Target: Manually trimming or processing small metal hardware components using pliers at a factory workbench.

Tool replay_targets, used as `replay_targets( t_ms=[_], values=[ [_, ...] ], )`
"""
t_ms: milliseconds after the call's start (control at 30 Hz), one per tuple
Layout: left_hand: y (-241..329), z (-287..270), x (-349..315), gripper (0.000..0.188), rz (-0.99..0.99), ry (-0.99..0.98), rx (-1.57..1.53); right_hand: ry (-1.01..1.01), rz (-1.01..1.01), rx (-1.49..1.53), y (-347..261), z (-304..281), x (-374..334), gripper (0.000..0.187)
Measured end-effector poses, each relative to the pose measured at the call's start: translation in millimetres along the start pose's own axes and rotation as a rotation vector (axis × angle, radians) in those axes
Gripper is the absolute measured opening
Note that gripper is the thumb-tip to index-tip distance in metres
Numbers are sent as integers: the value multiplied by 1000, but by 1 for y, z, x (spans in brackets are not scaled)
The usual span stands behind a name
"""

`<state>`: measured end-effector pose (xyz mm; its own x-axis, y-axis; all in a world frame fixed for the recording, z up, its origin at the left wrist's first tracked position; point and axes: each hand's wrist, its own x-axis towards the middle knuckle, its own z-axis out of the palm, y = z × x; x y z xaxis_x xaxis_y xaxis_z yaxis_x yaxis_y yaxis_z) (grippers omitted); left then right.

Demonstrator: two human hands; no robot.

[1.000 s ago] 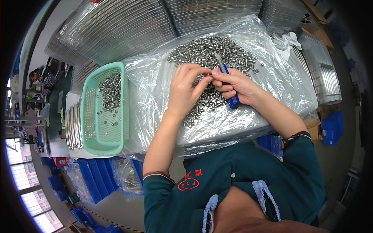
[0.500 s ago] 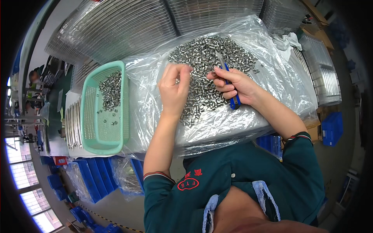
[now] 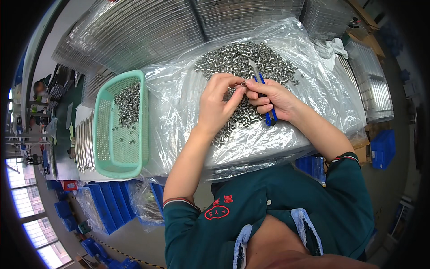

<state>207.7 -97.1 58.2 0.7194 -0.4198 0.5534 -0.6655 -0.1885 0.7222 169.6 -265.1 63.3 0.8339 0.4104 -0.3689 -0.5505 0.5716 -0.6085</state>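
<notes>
My right hand [image 3: 274, 97] is wrapped round a blue utility knife [image 3: 270, 117], its blade out and angled up and away from me. At that hand's fingertips my left hand [image 3: 220, 101] pinches a small metal ring [image 3: 243, 84], and the fingers of both hands meet around it. Part of the ring is covered by fingers, so its finer shape cannot be made out. Beneath and beyond the hands a broad pile of small shiny metal rings [image 3: 268, 58] is spread on clear plastic sheeting [image 3: 313, 107].
To the left, a pale green perforated basket [image 3: 144, 130] holds more small metal parts at its far end. Stacked clear plastic trays [image 3: 139, 36] line the back of the table. A pale cloth [image 3: 330, 47] lies at far right, and blue bins [image 3: 112, 204] stand below the near edge.
My left hand has moved right, from beside the pile to my right fingertips, and now pinches the ring there. My right hand and the knife have stayed in place.
</notes>
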Motion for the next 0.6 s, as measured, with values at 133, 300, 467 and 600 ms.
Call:
replay_targets(
  t_ms=[133, 300, 467, 600],
  values=[
    [-1, 0, 0, 15, 0, 4, 16, -3, -1, 9, 0, -1, 1, 15],
    [2, 0, 0, 16, -55, 19, 4, 19, -19, -13, 1, -1, 1, 14],
    [-4, -1, -1, 18, 59, 34, 50, 48, -72, -156, -1, 1, -2, 21],
    [-2, -4, -1, 17, -38, 115, 31, 78, -287, -435, -7, 10, -8, 38]
  ],
)
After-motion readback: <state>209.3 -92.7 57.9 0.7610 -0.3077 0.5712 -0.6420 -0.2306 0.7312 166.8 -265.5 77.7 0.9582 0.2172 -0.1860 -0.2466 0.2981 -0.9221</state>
